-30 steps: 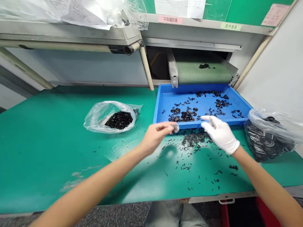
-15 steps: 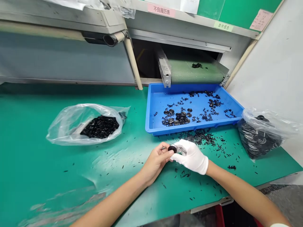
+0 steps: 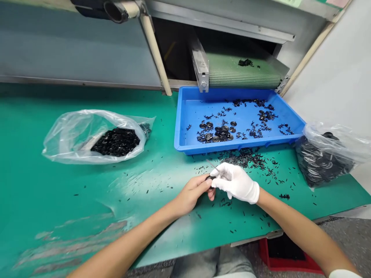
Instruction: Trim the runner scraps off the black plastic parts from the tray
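Observation:
My bare left hand [image 3: 191, 194] pinches a small black round part [image 3: 209, 177] between thumb and fingers, above the front of the green table. Only a sliver of this part shows; the fingers and glove cover the remainder. My right hand [image 3: 238, 183], in a white glove, is closed on a thin grey metal tool [image 3: 214, 166], whose exact kind I cannot make out. Its thin end points up and left, while the gloved fingertips meet the black part. Just beyond the hands lies a scatter of tiny black pieces [image 3: 246, 158].
A blue tray [image 3: 185, 148] with round black parts and small bits sits below a green conveyor belt [image 3: 232, 73]. At left lies an open clear bag [image 3: 63, 148] of black pieces; at right stands a bag of black discs [image 3: 324, 158]. A red bin [image 3: 290, 264] is under the table edge.
The black part has turned and shows less of its face. My gloved hand has shifted slightly, with more of the thin tool visible. The whole view has tilted downward.

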Demonstrator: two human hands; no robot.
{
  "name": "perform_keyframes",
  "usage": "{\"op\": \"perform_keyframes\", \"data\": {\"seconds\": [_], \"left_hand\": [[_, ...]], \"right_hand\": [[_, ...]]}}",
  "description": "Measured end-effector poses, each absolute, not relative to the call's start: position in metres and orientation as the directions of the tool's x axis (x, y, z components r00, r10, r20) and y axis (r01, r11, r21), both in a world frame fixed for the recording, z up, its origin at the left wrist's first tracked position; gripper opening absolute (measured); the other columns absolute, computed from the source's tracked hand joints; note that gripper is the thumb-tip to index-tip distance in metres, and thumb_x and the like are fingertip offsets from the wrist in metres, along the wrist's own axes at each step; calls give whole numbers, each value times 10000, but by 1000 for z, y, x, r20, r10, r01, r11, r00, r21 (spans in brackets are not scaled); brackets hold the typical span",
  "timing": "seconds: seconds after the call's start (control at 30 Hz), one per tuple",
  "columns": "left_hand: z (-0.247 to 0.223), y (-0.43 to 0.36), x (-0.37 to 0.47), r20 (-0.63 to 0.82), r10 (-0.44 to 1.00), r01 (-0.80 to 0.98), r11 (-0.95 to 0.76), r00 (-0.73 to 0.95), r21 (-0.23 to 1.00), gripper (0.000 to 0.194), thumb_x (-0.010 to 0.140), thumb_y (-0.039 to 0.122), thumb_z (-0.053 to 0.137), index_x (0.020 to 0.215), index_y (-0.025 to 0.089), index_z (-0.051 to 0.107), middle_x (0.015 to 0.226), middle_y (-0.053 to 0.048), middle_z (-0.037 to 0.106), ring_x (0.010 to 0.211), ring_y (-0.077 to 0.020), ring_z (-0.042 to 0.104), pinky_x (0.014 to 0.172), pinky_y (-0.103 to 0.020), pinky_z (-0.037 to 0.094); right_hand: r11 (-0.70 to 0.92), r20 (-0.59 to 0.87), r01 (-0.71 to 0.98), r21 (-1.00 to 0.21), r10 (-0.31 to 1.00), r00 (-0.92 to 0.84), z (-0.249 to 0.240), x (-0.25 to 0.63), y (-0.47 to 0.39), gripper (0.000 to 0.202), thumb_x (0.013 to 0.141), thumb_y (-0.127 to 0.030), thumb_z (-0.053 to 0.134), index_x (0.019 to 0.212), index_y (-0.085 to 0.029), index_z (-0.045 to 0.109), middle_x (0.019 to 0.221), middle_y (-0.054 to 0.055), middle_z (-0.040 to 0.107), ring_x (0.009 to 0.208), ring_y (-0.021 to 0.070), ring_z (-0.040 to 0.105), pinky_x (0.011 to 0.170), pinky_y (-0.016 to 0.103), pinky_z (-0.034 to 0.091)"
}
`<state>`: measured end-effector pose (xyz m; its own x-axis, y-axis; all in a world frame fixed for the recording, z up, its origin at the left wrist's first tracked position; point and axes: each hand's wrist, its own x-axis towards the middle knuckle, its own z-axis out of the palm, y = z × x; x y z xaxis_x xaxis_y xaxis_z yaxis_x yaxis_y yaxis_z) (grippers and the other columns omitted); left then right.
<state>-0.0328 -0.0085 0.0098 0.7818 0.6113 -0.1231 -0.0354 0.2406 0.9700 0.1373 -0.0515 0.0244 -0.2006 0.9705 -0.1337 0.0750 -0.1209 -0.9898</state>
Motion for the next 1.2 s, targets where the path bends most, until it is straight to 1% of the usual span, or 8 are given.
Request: {"op": "perform_keyframes", "data": {"seconds": [0.2, 0.5, 0.63, 0.77, 0.97, 1.07, 1.13, 1.2], "left_hand": [[5, -29, -17, -64, 808, -59, 122, 586, 991, 439, 826, 591, 537, 653, 189, 511, 610, -8, 483, 573, -147, 472, 590, -297, 386], [6, -44, -7, -98, 838, -248, 267, 536, 931, 422, 788, 581, 592, 654, 187, 520, 610, -26, 530, 596, -165, 530, 668, -340, 456], [21, -35, -15, -89, 837, -290, 285, 541, 914, 322, 737, 464, 645, 665, 175, 521, 658, -53, 622, 624, -190, 619, 700, -361, 500], [47, -7, -22, -72, 895, -350, 246, 441, 904, 214, 687, 223, 591, 691, 200, 378, 630, 49, 571, 400, -66, 443, 526, -275, 477], [70, 93, 14, 70, 887, 117, -138, 456, 983, 79, 737, 252, 513, 740, 175, 530, 551, 32, 440, 449, -94, 402, 467, -239, 391], [62, 145, 48, 62, 799, 591, -493, 599, 639, 236, 772, 288, 551, 916, 136, 658, 738, -59, 626, 654, -170, 567, 664, -290, 453], [54, 169, 68, -57, 732, 698, -621, 679, 356, 342, 769, 280, 567, 1066, 141, 664, 930, -109, 682, 849, -231, 609, 785, -311, 438], [48, 184, 82, -148, 690, 702, -666, 708, 254, 349, 757, 278, 582, 1069, 149, 673, 982, -123, 689, 901, -252, 605, 796, -310, 427]], "right_hand": [[215, 217, 424, -880, 975, -44, 22, 127, -58, 210, 878, -251, 448, 679, -215, 503, 551, -7, 601, 505, 125, 600, 524, 237, 515], [-190, -184, 71, -979, 980, 80, 29, 127, -56, 361, 872, -518, 445, 686, -210, 470, 455, -66, 451, 315, 91, 434, 297, 204, 349], [-42, -48, 474, -879, 999, -1, 29, 152, -48, 286, 858, -395, 514, 652, -196, 518, 523, -44, 484, 432, 99, 456, 425, 224, 382], [153, 87, 794, -589, 988, -127, 26, 166, -46, 118, 824, -182, 534, 739, -185, 616, 700, 25, 600, 617, 144, 546, 585, 254, 405], [210, 283, 716, -665, 959, -18, 31, 163, -50, 215, 896, -212, 449, 878, -186, 662, 673, 21, 653, 574, 155, 570, 596, 260, 427], [201, 338, 650, -733, 937, 92, 29, 164, -49, 257, 896, -233, 445, 1021, -184, 665, 730, 33, 703, 576, 157, 600, 615, 261, 461], [193, 354, 638, -746, 926, 133, 26, 166, -46, 257, 892, -239, 445, 988, -186, 677, 739, 41, 709, 594, 159, 613, 622, 259, 470], [178, 359, 629, -757, 917, 174, 24, 168, -43, 254, 886, -240, 448, 956, -183, 686, 743, 46, 707, 616, 159, 619, 631, 257, 471]]}}
